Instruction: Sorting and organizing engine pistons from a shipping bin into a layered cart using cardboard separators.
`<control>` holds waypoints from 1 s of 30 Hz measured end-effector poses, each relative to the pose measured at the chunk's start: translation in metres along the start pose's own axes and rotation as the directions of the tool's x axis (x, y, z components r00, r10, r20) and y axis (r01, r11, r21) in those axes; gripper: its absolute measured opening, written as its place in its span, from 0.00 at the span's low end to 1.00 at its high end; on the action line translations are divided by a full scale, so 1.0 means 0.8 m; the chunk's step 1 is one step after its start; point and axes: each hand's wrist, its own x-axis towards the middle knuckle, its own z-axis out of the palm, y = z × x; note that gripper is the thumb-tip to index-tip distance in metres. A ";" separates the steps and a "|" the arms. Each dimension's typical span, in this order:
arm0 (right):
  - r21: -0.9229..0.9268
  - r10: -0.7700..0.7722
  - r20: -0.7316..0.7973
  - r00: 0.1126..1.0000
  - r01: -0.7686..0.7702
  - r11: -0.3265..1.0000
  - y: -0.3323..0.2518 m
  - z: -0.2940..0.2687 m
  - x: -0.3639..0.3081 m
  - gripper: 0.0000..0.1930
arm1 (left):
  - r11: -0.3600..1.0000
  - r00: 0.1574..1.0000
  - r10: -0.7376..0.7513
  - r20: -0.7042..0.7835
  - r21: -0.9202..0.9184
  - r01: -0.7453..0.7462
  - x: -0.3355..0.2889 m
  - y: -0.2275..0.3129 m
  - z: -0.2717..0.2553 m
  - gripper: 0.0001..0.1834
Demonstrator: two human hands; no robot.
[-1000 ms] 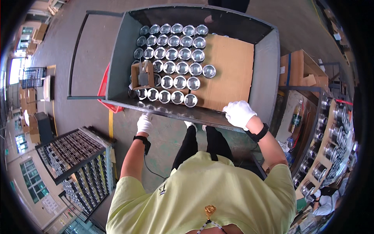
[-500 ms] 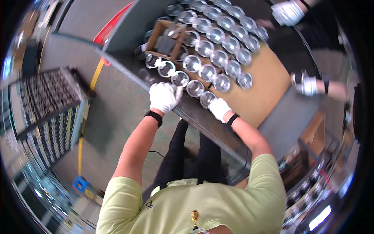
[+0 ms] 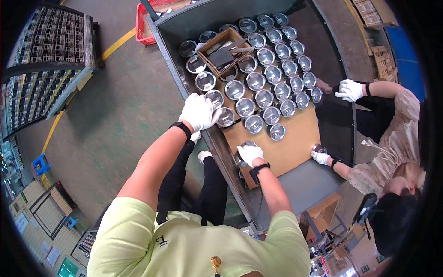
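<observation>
Shiny round metal pistons [image 3: 255,81] stand in rows on a brown cardboard sheet [image 3: 295,138] in a grey metal bench. My right hand [image 3: 250,153], in a white glove, is closed around a piston [image 3: 241,158] near the bench's near side, apart from the rows. My left hand [image 3: 199,113], also gloved, sits over the bench rim [image 3: 213,147] with curled fingers beside the end pistons of the nearest row, one piston [image 3: 225,117] right by its thumb. What those fingers hold, if anything, is hidden.
Among the pistons sits an open wooden box [image 3: 217,67] with flat dark pieces. Opposite, a co-worker's gloved hand [image 3: 349,90] is near the far rows; their other hand [image 3: 320,157] holds a piston. A red crate [image 3: 143,25] and a loaded rack [image 3: 50,46] stand left.
My view has turned. My right hand has moved away from the row's end, with a piston in it. My left hand stays at the rim. The co-worker's lower hand has come over the cardboard.
</observation>
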 end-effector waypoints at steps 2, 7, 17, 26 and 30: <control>0.137 0.213 0.001 0.977 -0.211 0.968 0.027 0.001 -0.057 0.30 | 1.000 0.999 0.004 0.033 -0.011 -0.004 0.006 0.008 -0.004 0.20; 0.803 0.490 -0.195 0.850 -0.148 0.577 0.042 -0.030 -0.224 0.29 | 1.000 0.999 -0.011 0.034 -0.015 0.012 0.010 0.019 -0.002 0.22; 0.352 0.545 -0.516 0.661 0.743 -0.569 -0.068 -0.080 -0.435 0.26 | 0.616 0.882 0.452 0.132 -0.762 -0.202 -0.099 0.147 -0.164 0.29; 0.047 0.356 -0.771 0.528 0.605 -0.795 -0.076 -0.084 -0.496 0.21 | 0.526 0.713 0.701 0.019 -0.689 -0.499 -0.153 0.276 -0.316 0.42; -0.166 0.492 -0.727 0.478 0.573 -0.802 -0.088 -0.076 -0.496 0.21 | 0.269 0.561 0.824 0.081 -0.927 -0.260 -0.144 0.291 -0.325 0.51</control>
